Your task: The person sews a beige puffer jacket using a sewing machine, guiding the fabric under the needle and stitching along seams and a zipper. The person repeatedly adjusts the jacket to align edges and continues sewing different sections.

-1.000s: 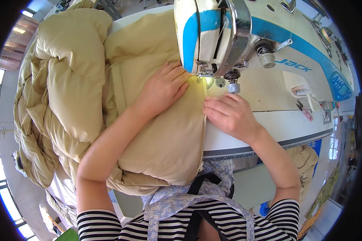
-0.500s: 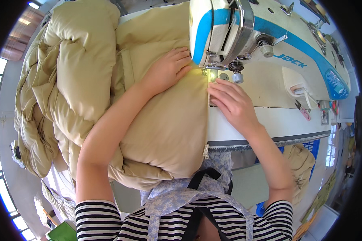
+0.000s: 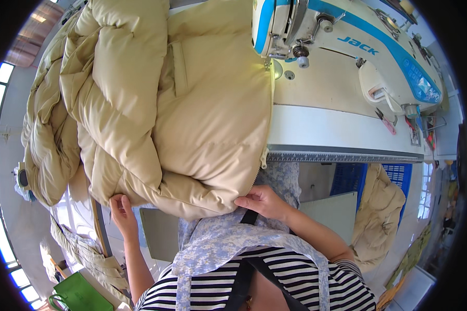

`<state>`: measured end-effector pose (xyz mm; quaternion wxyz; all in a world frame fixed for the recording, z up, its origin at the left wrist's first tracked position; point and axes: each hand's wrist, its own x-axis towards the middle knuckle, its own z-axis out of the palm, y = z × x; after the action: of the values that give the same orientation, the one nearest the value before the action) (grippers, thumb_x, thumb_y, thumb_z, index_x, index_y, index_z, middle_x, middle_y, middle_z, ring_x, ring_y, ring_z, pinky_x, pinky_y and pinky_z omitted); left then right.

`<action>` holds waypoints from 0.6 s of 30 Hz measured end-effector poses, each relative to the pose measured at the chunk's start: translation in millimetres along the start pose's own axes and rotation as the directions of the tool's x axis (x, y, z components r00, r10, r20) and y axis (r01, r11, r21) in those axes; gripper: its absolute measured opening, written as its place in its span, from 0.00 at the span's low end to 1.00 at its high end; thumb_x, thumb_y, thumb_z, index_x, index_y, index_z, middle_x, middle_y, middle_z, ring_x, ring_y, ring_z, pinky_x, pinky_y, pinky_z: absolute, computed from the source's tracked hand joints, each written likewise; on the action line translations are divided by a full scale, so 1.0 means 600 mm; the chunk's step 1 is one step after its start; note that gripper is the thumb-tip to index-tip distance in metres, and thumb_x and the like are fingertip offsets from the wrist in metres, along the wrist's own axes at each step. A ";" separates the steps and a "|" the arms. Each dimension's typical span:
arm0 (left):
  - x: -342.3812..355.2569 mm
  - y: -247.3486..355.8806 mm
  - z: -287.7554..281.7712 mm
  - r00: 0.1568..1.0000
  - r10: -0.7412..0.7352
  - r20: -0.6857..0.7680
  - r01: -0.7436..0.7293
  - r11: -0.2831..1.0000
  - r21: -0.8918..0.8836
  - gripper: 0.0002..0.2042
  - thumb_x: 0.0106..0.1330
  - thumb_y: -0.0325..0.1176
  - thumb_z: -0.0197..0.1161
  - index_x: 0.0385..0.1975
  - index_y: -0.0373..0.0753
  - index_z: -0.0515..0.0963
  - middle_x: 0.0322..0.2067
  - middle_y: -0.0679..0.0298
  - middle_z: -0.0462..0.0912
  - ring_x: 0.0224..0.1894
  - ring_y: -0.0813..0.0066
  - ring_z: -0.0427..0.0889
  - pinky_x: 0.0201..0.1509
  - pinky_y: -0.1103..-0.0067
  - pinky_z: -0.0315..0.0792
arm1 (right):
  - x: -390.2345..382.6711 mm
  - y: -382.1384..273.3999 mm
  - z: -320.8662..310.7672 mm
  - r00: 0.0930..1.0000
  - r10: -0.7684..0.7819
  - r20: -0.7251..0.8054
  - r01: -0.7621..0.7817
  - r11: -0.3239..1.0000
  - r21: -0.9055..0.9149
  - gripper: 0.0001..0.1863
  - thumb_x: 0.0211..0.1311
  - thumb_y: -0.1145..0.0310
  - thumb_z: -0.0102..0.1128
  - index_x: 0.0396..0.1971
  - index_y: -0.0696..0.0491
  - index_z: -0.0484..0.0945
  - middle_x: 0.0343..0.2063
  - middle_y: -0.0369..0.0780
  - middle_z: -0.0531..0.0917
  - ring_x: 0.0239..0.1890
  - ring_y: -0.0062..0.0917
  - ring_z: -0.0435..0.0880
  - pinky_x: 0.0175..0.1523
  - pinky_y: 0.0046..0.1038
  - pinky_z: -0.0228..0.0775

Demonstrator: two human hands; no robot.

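A beige padded jacket (image 3: 207, 109) is spread over the sewing table, its bulk heaped on the left and its near edge hanging over my lap. At that edge my left hand (image 3: 123, 213) pinches the fabric on the left. Farther right, my right hand (image 3: 263, 201) grips the jacket's near corner between thumb and fingers. A zipper (image 3: 271, 116) runs along the jacket's right side, with its slider (image 3: 264, 158) near the table edge. The zipper's far part lies under the presser foot area of a white and blue sewing machine (image 3: 316, 26), where a light glows.
Pink-handled snips (image 3: 386, 122) lie on the table right of the machine. A ruler strip (image 3: 342, 155) follows the table's front edge. Blue crates (image 3: 347, 181) and more beige fabric (image 3: 381, 212) are below right. A green bag (image 3: 83, 293) stands at lower left.
Both hands have left the area by the needle and come down to the jacket's near edge, where they now hold it. The machine sits higher in view.
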<state>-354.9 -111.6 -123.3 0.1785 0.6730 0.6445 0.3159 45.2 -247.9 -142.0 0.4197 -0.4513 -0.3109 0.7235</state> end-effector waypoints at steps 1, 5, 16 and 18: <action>-0.016 -0.031 -0.005 0.999 -0.037 -0.013 0.038 0.996 0.084 0.12 0.77 0.38 0.56 0.43 0.33 0.77 0.33 0.65 0.80 0.35 0.76 0.77 0.36 0.78 0.71 | -0.004 -0.008 0.008 0.989 -0.149 -0.023 0.148 0.988 -0.040 0.18 0.67 0.61 0.68 0.50 0.58 0.84 0.39 0.38 0.88 0.46 0.22 0.85 0.53 0.27 0.75; -0.024 -0.076 -0.002 0.932 -0.346 -0.105 0.330 0.933 -0.140 0.25 0.75 0.47 0.60 0.60 0.34 0.70 0.52 0.60 0.79 0.49 0.71 0.77 0.45 0.74 0.74 | -0.016 -0.047 0.040 0.876 -0.479 0.054 0.471 0.827 -0.307 0.18 0.68 0.62 0.68 0.50 0.57 0.81 0.42 0.40 0.87 0.46 0.22 0.84 0.53 0.26 0.76; 0.175 0.129 -0.113 0.700 -0.011 -0.715 -0.211 0.952 -0.221 0.22 0.70 0.40 0.66 0.58 0.32 0.76 0.50 0.53 0.84 0.51 0.66 0.82 0.55 0.70 0.78 | -0.059 -0.050 0.076 0.994 -0.087 -0.071 0.099 0.978 0.183 0.16 0.78 0.64 0.52 0.53 0.61 0.76 0.43 0.42 0.86 0.41 0.23 0.87 0.47 0.26 0.81; 0.257 0.277 -0.112 0.413 0.413 -0.812 -0.330 0.898 0.290 0.22 0.68 0.40 0.66 0.56 0.33 0.77 0.52 0.52 0.83 0.52 0.63 0.82 0.55 0.69 0.77 | -0.055 -0.053 0.081 0.997 -0.065 -0.042 0.072 0.980 0.188 0.16 0.78 0.64 0.51 0.53 0.62 0.75 0.42 0.45 0.86 0.39 0.27 0.88 0.45 0.27 0.83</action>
<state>-278.2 10.8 63.7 -0.2673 0.5588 0.4938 0.6103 19.0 -266.1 -83.5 0.4909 -0.4113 -0.2483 0.7267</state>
